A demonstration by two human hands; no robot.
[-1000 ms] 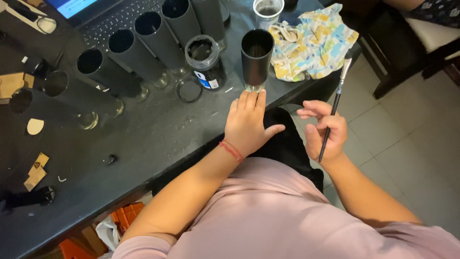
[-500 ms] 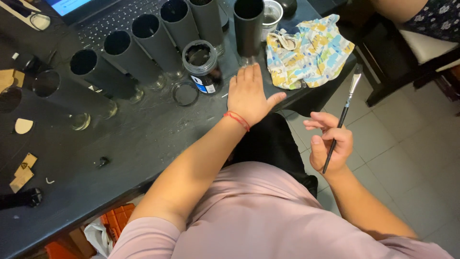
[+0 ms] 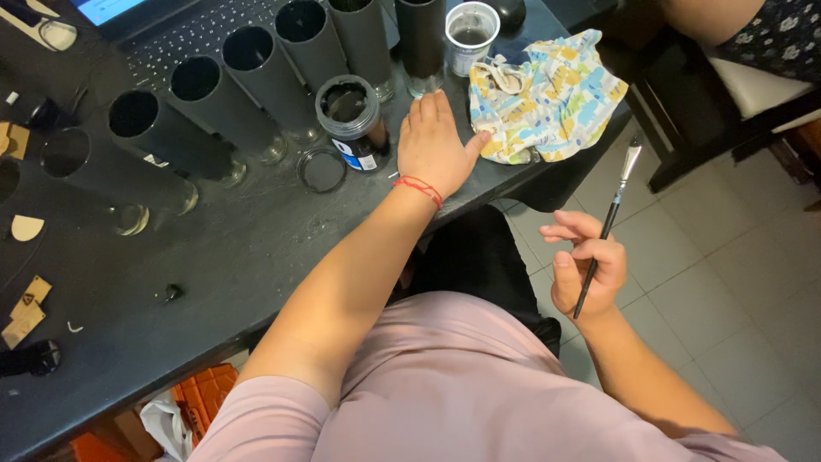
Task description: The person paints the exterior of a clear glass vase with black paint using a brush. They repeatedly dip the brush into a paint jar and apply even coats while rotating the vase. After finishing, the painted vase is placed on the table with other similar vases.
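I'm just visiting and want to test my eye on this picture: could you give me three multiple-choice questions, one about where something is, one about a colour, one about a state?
1. Where does the left hand rest?
A. flat on the black table
B. inside a tube
C. on the laptop

2. What colour is the band on the left wrist?
A. blue
B. red
C. white

3. What state is the small paint jar in?
A. lid on
B. tipped over
C. open, its lid beside it

Answers: 1 A, the palm lies flat near the patterned cloth. 2 B, a red cord circles the wrist. 3 C, the jar stands upright and uncovered. The right hand holds a paintbrush off the table.
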